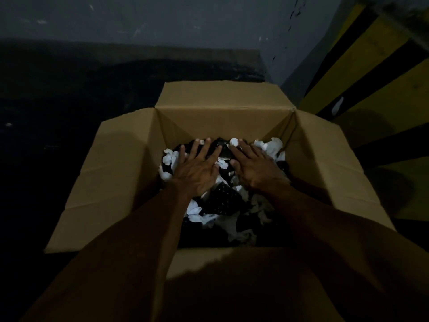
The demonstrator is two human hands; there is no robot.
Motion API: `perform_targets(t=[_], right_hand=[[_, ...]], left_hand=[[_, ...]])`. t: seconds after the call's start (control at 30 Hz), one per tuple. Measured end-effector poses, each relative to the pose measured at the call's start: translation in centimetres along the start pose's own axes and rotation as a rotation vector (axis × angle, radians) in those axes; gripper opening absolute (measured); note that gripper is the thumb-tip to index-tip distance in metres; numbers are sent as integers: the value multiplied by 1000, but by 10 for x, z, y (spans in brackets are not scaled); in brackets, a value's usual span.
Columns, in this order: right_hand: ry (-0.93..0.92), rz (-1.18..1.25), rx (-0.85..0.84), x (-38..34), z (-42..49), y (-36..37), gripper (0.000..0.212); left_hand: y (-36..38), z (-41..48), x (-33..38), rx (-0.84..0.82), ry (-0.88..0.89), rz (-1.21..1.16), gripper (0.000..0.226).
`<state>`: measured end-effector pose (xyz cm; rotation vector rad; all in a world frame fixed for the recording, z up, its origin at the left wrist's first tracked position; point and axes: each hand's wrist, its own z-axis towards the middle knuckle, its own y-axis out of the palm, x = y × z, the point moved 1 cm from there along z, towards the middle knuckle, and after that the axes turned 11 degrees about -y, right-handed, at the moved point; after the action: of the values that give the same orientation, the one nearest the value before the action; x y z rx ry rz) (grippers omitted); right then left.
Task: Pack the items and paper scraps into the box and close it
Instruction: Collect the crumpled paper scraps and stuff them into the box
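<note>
A brown cardboard box (222, 122) stands open on a dark floor, all its flaps folded outward. Inside lie crumpled white paper scraps (270, 146) mixed with dark items, one of them a black dotted piece (224, 199). Both my arms reach down into the box. My left hand (198, 169) lies flat with its fingers spread, pressing on the scraps and dark items at the far left of the pile. Beside it, my right hand (251, 167) presses flat on the pile too, fingers straight and pointing to the far wall of the box.
The scene is dim. A grey wall (162, 22) rises behind the box. At the right a yellow and black striped surface (371, 73) runs close to the right flap (329, 163). The dark floor (46, 126) spreads out to the left.
</note>
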<state>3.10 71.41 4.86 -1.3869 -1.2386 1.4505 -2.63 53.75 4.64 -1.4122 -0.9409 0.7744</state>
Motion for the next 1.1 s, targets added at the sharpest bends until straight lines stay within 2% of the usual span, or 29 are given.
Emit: perform_targets(t=[0.07, 0.17, 0.33, 0.53, 0.6, 0.7, 0.8, 0.93, 1.0, 1.1], right_hand=[[-20, -77, 134, -1, -6, -16, 60], [55, -162, 278, 1, -15, -29, 53], [340, 115, 37, 8, -30, 4, 84], [318, 155, -87, 9, -30, -5, 84], [303, 225, -93, 2, -37, -21, 84], [304, 240, -80, -6, -48, -40, 93], [285, 184, -185, -12, -62, -40, 100], [242, 65, -422, -18, -82, -25, 96], [267, 102, -488, -18, -85, -25, 93], [245, 93, -479, -17, -85, -36, 94]], left_hand=[[-12, -5, 1, 14, -39, 6, 56], [-26, -15, 3, 9, -146, -50, 63], [-10, -37, 7, -151, -290, -120, 77], [-17, -34, 7, -268, -323, -141, 79], [-28, -38, 6, -295, -334, -156, 87], [-40, -48, 1, -281, -319, -142, 105], [-36, -66, 3, -250, -285, -118, 120], [-26, -77, 6, -512, -256, -17, 139], [-30, -78, 7, -564, -260, 4, 134], [-39, -78, 9, -517, -259, 55, 124]])
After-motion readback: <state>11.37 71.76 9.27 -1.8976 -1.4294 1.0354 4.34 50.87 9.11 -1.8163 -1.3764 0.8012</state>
